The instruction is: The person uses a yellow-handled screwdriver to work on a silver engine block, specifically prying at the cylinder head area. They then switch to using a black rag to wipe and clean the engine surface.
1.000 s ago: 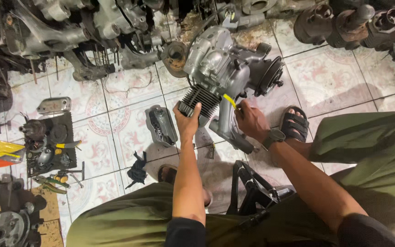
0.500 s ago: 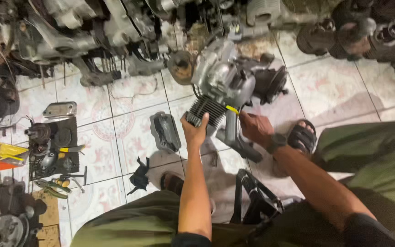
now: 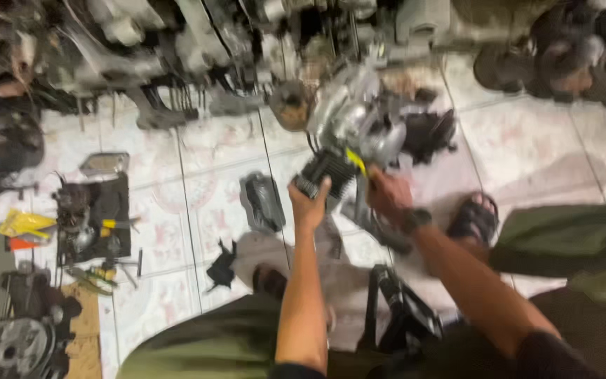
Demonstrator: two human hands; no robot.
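A silver motorcycle engine (image 3: 359,119) with a black finned cylinder (image 3: 325,174) stands on the tiled floor in front of me; the picture is blurred by motion. My left hand (image 3: 308,203) grips the lower edge of the finned cylinder. My right hand (image 3: 388,193), with a dark watch on the wrist, holds a yellow-handled tool (image 3: 356,161) against the engine beside the cylinder. My knees in olive trousers frame the bottom of the view.
Several engines and metal parts (image 3: 142,56) line the far side. A black engine cover (image 3: 262,202) lies left of my hands. A black mat with small parts and tools (image 3: 92,217) and a yellow rag (image 3: 26,224) sit at the left. A sandalled foot (image 3: 473,219) is at the right.
The view has swung and blurred, and the engine sits higher in the picture. Both hands have stayed on the engine, the left still on the finned cylinder, the right still with the yellow tool.
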